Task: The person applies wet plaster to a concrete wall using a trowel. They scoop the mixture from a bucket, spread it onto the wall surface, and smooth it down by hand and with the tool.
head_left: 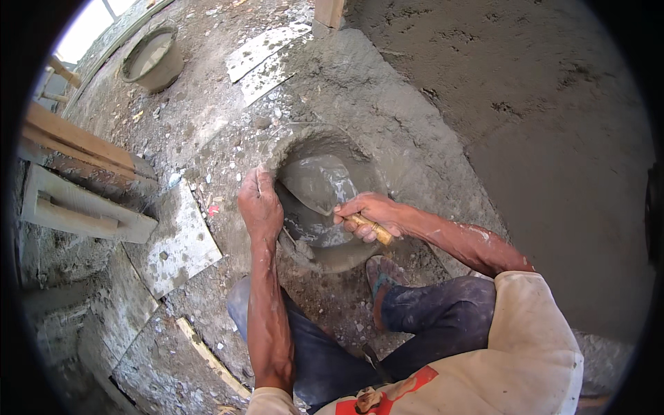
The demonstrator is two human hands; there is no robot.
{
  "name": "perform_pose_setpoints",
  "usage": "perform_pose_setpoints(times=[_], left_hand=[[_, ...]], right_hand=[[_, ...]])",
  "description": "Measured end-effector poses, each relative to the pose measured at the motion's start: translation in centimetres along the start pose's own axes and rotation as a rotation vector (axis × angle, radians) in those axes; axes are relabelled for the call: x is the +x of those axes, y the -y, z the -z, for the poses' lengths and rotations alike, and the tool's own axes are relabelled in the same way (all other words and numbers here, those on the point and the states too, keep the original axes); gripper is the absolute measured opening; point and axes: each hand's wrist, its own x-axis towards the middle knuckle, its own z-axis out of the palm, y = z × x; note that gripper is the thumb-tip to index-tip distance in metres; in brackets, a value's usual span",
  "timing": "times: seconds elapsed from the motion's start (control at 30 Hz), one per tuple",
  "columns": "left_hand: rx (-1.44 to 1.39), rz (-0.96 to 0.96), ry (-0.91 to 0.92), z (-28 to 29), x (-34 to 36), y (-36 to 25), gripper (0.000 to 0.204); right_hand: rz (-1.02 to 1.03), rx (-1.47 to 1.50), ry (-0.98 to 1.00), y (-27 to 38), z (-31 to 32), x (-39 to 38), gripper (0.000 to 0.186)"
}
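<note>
A cement-crusted bucket (346, 260) stands between my feet and the rough ground ahead, with grey, watery mix inside. My left hand (261, 207) is closed on its left rim, fingers partly hidden behind the edge. Closed around a yellowish wooden handle, my right hand (371, 210) holds a trowel (311, 182) over the bucket's right side. The trowel's broad grey blade reaches into the bucket, smeared with wet cement; how deep it dips I cannot tell.
Another bucket (167, 70) stands far left. A wooden float (86, 209) leans beside a timber post (83, 149) at left. Spattered boards (183, 242) lie on the rubble. To the right spreads a wet cement surface (567, 180). A wood strip (211, 358) lies near my left arm.
</note>
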Motion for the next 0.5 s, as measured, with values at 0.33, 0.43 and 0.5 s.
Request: perform_pose_setpoints(times=[0.33, 0.43, 0.5], left_hand=[[0.070, -0.077, 0.080, 0.5, -0.8, -1.2, 0.029], [0.048, -0.109, 0.096, -0.2, -1.1, -1.6, 0.027], [0.020, -0.086, 0.103, -1.1, -1.3, -1.7, 0.027]], right_hand=[[0.671, -2.032, -0.718, 1.3, 4.4, 1.5, 0.022], [0.669, -1.922, -0.510, 1.3, 5.9, 2.7, 0.017], [0.679, -1.824, -0.390, 0.3, 7.2, 2.8, 0.014]])
